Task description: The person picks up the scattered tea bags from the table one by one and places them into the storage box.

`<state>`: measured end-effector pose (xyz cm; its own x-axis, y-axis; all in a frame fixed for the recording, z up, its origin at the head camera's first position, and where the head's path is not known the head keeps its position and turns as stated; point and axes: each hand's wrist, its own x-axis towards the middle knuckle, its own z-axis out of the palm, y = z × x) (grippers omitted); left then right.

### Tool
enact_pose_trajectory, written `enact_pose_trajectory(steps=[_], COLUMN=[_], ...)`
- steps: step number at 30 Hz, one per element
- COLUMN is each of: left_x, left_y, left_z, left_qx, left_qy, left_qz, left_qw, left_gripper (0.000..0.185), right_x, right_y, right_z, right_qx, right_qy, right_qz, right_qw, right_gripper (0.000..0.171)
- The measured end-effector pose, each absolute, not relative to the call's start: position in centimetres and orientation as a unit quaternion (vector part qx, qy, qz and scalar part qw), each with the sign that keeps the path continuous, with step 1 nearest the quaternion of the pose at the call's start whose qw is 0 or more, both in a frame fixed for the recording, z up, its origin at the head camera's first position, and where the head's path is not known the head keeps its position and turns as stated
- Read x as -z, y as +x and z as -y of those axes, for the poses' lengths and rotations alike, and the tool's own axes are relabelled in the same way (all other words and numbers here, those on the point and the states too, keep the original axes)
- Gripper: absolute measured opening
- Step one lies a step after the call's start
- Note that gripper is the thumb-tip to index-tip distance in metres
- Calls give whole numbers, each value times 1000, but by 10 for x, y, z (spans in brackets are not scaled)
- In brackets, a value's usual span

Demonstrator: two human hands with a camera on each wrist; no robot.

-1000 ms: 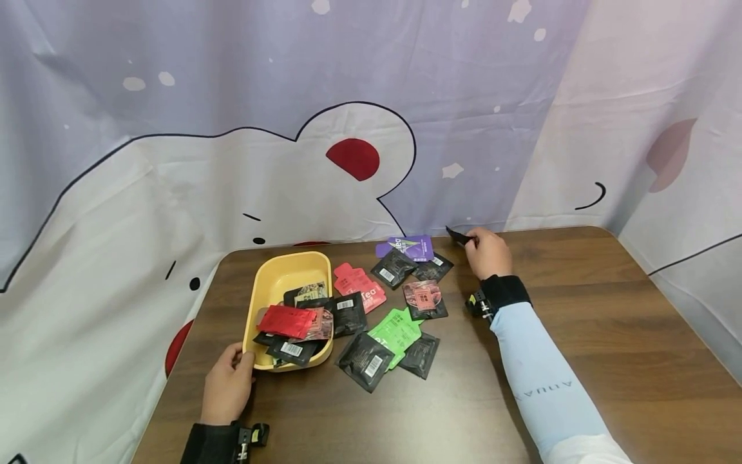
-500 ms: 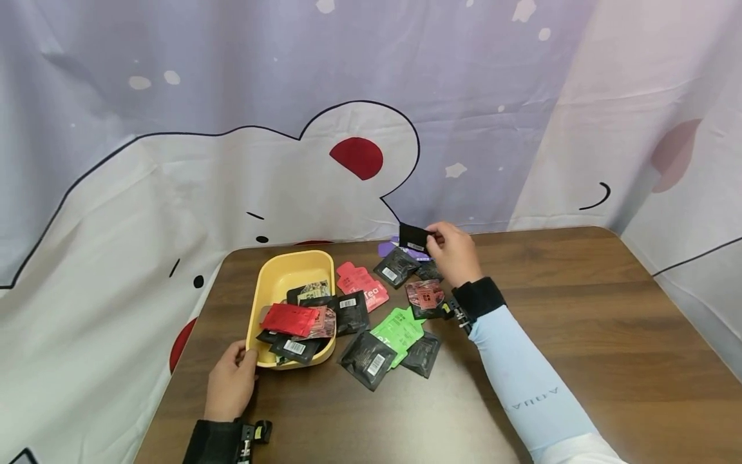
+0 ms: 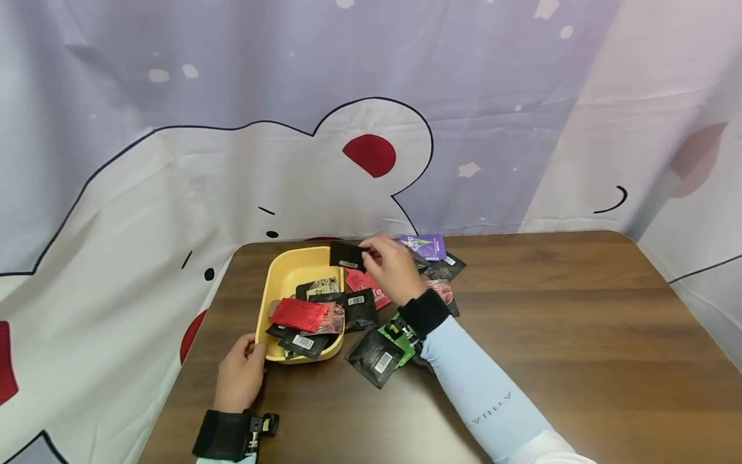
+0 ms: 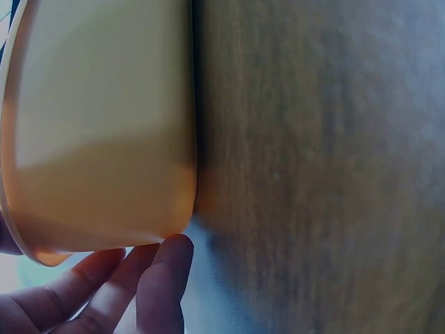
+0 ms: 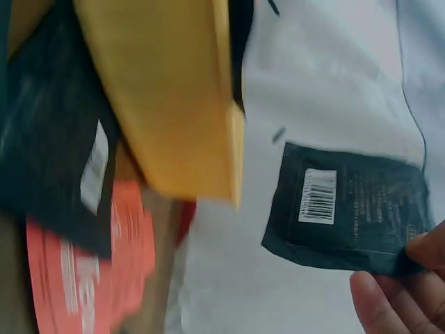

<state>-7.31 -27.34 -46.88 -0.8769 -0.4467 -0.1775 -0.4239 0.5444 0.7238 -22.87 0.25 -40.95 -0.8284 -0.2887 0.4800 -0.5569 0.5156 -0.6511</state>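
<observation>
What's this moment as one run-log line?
left hand: grips yellow bin, near-left corner | right hand: pinches black packet | packet status: held up, not yet in bin

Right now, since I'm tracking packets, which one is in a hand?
The black packet pinched by the right hand, barcode showing, near the far right corner of the yellow container; no other visible packet is held.

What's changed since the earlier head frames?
Right hand carried the pinched black sachet left, from right of the purple packet to the far right corner of the yellow bin; nothing released. Left hand still holds its near left corner; red sachet inside unmoved.
</observation>
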Motion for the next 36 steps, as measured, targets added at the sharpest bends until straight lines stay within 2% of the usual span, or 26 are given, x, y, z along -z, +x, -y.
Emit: enact_pose_trajectory(steps=[11, 21, 23, 27, 29, 36], left_x=[472, 473, 472, 471, 471, 471], left_y=[-75, -77, -77, -77, -77, -77], left_z=[270, 270, 271, 271, 271, 269], left_qx=[408, 407, 405, 404, 406, 408], left_qy=[245, 236, 230, 222, 223, 239], left_qz=[879, 882, 885, 887, 886, 881], left_qw=[15, 14, 17, 20, 21, 19], left_gripper=[45, 45, 44, 43, 43, 44], right_x=[415, 415, 415, 415, 415, 419], right_y=[-213, -209, -209, -209, -209, -210], right_z=[45, 51, 50, 49, 47, 43], right_qx=[-417, -403, -400, -371, -349, -320], right_qy=[283, 294, 314, 352, 357, 351], right_qz=[847, 853, 852, 858, 866, 880], right_qw=[169, 152, 126, 52, 32, 18], right_gripper=[17, 17, 29, 78, 94, 99])
